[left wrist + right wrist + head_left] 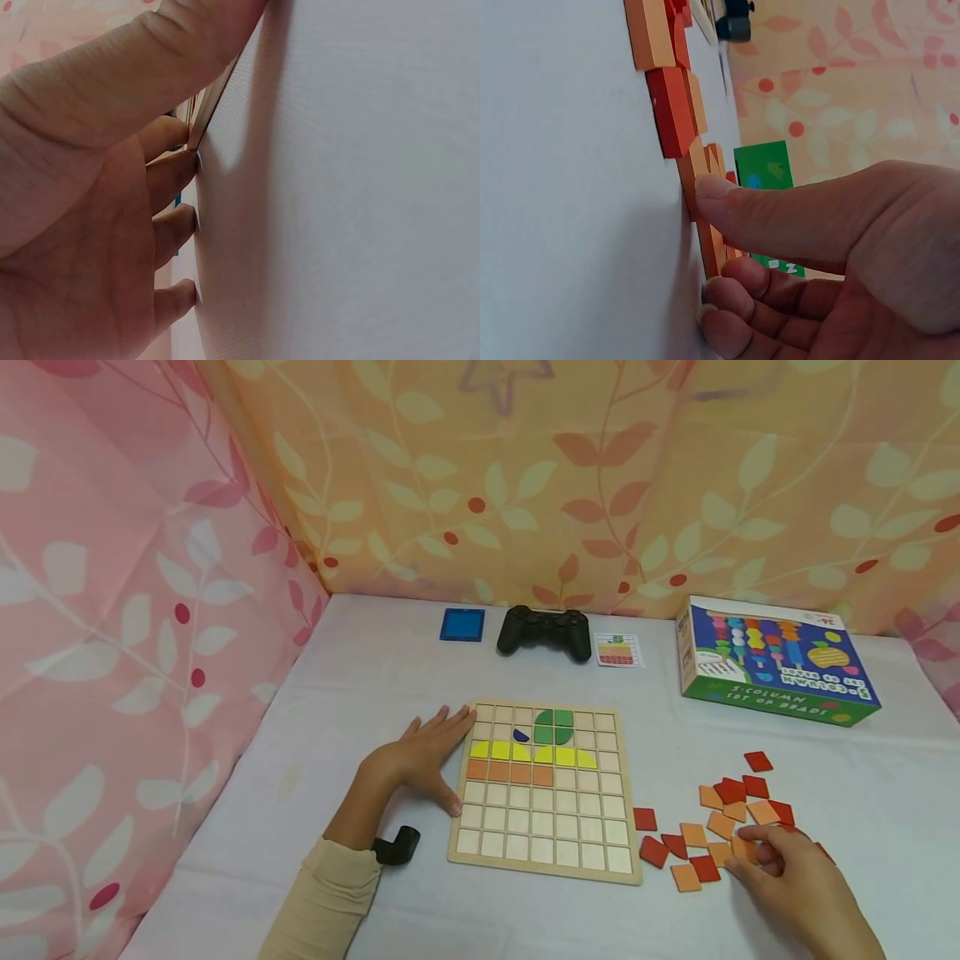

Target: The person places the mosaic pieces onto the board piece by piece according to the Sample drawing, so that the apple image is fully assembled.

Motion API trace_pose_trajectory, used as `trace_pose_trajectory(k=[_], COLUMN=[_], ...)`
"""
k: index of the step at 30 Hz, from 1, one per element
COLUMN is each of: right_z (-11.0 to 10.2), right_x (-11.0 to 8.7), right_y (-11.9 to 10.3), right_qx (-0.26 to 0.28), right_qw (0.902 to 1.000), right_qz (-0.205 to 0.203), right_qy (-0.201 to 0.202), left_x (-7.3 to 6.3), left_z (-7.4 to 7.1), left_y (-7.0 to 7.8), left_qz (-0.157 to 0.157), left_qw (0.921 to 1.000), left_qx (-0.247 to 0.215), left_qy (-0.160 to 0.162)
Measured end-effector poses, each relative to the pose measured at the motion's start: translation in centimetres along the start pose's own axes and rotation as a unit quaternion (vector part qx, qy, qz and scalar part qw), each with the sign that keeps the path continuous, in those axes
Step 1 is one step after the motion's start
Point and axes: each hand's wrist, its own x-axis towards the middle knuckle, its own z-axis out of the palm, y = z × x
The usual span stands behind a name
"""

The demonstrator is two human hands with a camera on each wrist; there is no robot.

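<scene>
A square wooden grid board (545,875) lies on the white cloth. Green tiles (553,727) form a shape in its top rows, with a row of yellow tiles (543,755) below and orange tiles (509,772) under that. One small dark blue piece (521,736) sits above the yellow row. My left hand (420,760) rests at the board's left edge, fingers spread, thumb touching the lower part. At the right, my right hand (787,868) pinches an orange square tile (744,850) between thumb and fingers, among loose red tiles (704,868) and orange tiles (686,877).
Along the back stand a blue square case (462,625), a black game controller (544,632), a small pattern card (618,650) and a bead-set box (780,664). Near the left sleeve, a black object (397,846) shows at the wrist. Patterned curtains enclose the table's back and left.
</scene>
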Motion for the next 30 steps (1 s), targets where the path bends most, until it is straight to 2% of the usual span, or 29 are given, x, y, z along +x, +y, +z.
trace_pose_trajectory(k=[5,12,16,24,30], right_z=[0.2,0.6,1.0,1.1,0.9], right_x=[-0.1,-0.2,-0.1,0.7,1.1], right_y=[-0.4,-0.7,-1.3,-2.5,-3.1], right_qx=[0.002,-0.003,-0.002,0.006,0.003], right_qw=[0.9996,0.9983,0.9963,0.9967,0.9980], right_qz=[-0.013,-0.057,-0.081,-0.078,-0.062], right_qy=[0.024,0.010,0.029,0.022,0.009], left_x=[0.0,-0.1,-0.2,-0.2,-0.1], left_z=[-0.1,-0.2,-0.2,-0.2,-0.2], left_y=[0.1,-0.1,-0.1,-0.1,-0.1], left_qz=[0.000,0.016,0.018,0.012,0.013], left_qw=[1.0000,0.9998,0.9998,0.9999,0.9998], left_qx=[-0.004,-0.006,-0.010,-0.012,-0.012], left_qy=[0.001,0.001,0.000,-0.002,-0.002])
